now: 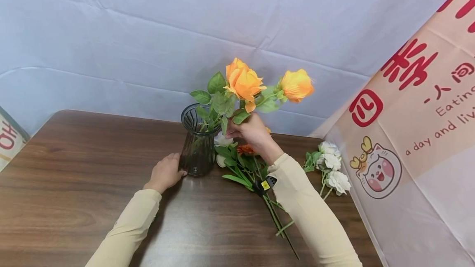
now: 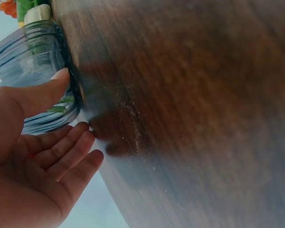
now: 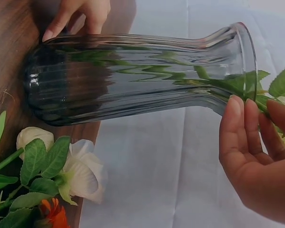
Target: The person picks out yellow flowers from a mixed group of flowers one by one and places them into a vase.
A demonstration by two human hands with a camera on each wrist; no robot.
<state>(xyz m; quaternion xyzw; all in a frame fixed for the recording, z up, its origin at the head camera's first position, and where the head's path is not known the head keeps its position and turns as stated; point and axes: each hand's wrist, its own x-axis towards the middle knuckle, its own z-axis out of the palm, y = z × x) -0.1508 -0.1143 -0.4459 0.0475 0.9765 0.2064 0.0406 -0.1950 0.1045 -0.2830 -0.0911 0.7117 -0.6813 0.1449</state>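
Note:
A dark, ribbed glass vase (image 1: 198,151) stands upright on the table. My left hand (image 1: 165,173) rests at its base, thumb and fingers extended against the left side. By the vase's rim, my right hand (image 3: 259,156) pinches the green stem of orange roses (image 1: 243,80) between thumb and fingertips. The stem slants through the mouth, and green stem and leaves (image 3: 156,71) show through the glass. Two orange blooms lean to the right above the hand; leaves (image 1: 216,101) spread over the rim. Part of the held stem is hidden by the fingers.
Right of the vase lies a bunch of cut flowers with green stems (image 1: 272,213), a red-orange flower (image 3: 54,213) and a white flower (image 3: 83,173). White roses (image 1: 330,160) lie at the table's right side. A pale cloth (image 1: 148,44) hangs behind the wooden table (image 1: 74,176).

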